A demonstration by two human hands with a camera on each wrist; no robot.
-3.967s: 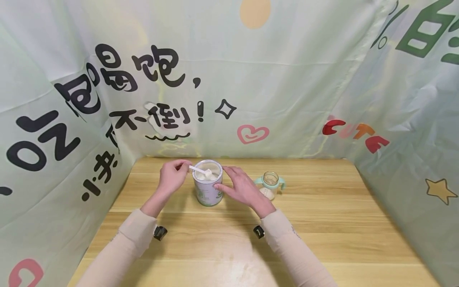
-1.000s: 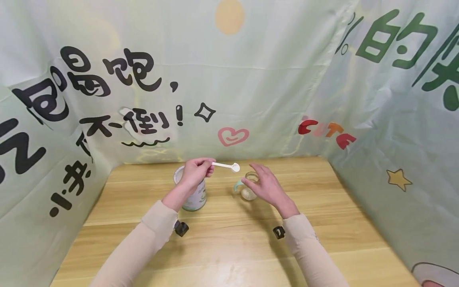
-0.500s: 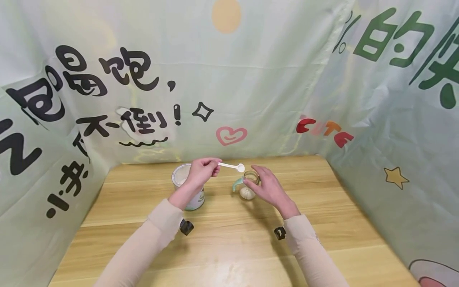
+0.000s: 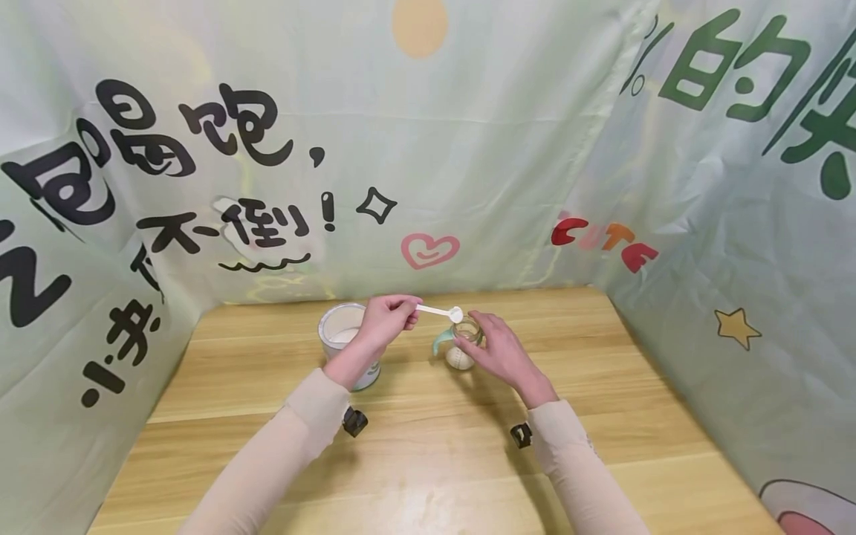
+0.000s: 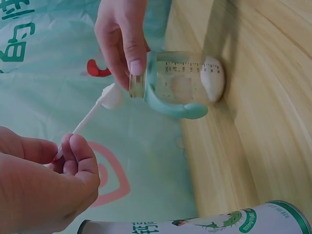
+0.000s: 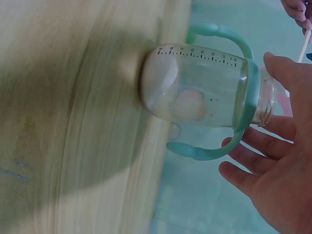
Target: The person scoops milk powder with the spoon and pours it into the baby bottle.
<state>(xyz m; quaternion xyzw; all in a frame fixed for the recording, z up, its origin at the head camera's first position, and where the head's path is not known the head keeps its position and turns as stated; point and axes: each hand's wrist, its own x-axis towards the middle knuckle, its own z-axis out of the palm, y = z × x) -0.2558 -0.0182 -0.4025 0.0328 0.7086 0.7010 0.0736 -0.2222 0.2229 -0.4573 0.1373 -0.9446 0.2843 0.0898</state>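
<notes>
My left hand (image 4: 386,323) pinches the handle end of a white measuring scoop (image 4: 436,310). White powder fills the scoop's bowl, held just above and left of the bottle's mouth. My right hand (image 4: 506,355) holds the neck of a clear baby bottle (image 6: 209,83), thumb on one side and fingers on the other. Upright on the table, the bottle has mint-green handles, a printed scale and white powder at its bottom. Behind my left wrist stands an open milk powder can (image 4: 368,377), partly hidden by that arm; powder shows inside it.
The wooden table (image 4: 428,461) is bounded by printed fabric at the back (image 4: 348,148) and sides. A black wrist mount (image 4: 355,422) sits at my left cuff, another black mount (image 4: 521,435) at my right.
The left hand has lifted the scoop from the can and carried it right to the bottle's mouth. My right hand has left the can and now holds the bottle's neck. The view has turned right.
</notes>
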